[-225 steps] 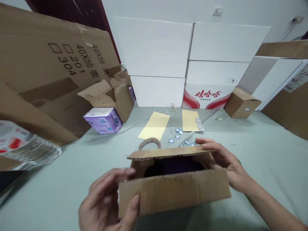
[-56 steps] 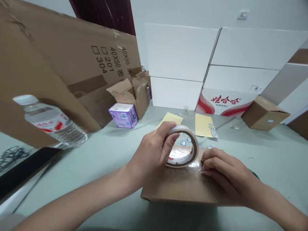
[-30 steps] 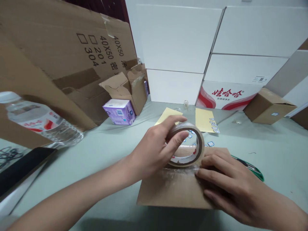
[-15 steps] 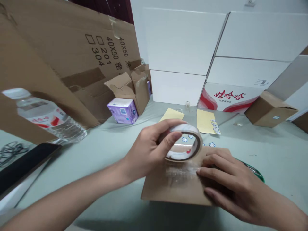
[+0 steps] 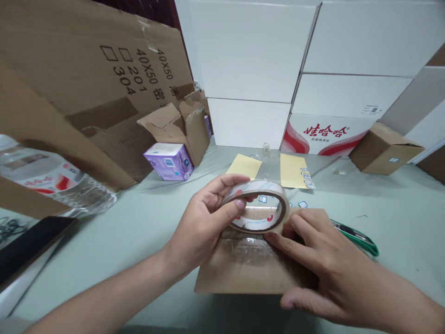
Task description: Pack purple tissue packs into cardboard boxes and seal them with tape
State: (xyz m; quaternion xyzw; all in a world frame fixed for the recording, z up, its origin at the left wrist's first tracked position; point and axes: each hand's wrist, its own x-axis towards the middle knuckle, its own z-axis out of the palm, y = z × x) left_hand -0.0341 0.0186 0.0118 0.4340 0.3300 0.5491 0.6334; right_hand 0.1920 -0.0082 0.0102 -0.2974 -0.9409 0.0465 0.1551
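My left hand (image 5: 201,222) grips a roll of clear tape (image 5: 257,225), thumb inside the ring and fingers over its outer side. The roll leans over a small cardboard box (image 5: 243,271), close above its top. A strip of clear tape with wrinkles lies across that top below the roll. My right hand (image 5: 323,264) rests on the box's right side, thumb apart from the fingers. Its index fingertip presses down beside the lower edge of the roll. Just beyond this hand lies a green utility knife (image 5: 358,237), partly hidden.
Yellow sticker sheets (image 5: 296,171) and small loose stickers lie behind the box. To the left are a water bottle (image 5: 55,178), a black flat device (image 5: 38,246), a purple tissue pack (image 5: 168,162) and an open carton (image 5: 196,134). Another carton (image 5: 385,148) stands back right, before large white boxes (image 5: 246,123).
The roll has tilted flatter and lower in my left hand. My right hand has slid left along the box top, its index finger closer to the roll. The view has shifted slightly.
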